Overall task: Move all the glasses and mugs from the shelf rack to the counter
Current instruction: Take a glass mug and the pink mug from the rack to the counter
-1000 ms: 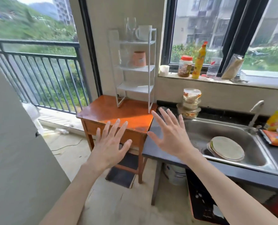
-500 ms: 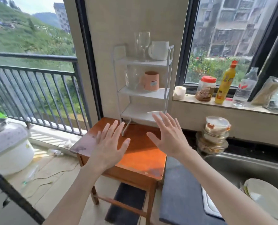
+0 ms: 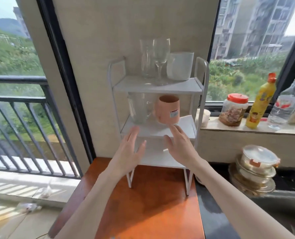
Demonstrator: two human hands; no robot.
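A white three-tier shelf rack (image 3: 201, 87) stands on an orange wooden table (image 3: 150, 204). Its top tier holds a tall clear glass (image 3: 145, 59), a wine glass (image 3: 161, 56) and a white mug (image 3: 180, 66). On the middle tier stand a clear glass mug (image 3: 139, 108) and a pink mug (image 3: 169, 109). My left hand (image 3: 128, 152) and my right hand (image 3: 180, 145) are both empty with fingers apart, held just in front of the middle tier, below the two mugs. The bottom tier is partly hidden behind my hands.
The dark counter (image 3: 212, 213) adjoins the table on the right, with stacked lidded containers (image 3: 255, 168) at its back. The windowsill carries a red-lidded jar (image 3: 233, 109), a yellow bottle (image 3: 261, 102) and a clear bottle (image 3: 286, 106). A balcony railing (image 3: 22, 104) lies to the left.
The view has closed in on the rack. Both hands have risen and reached forward from over the table to the front of the middle tier, still empty.
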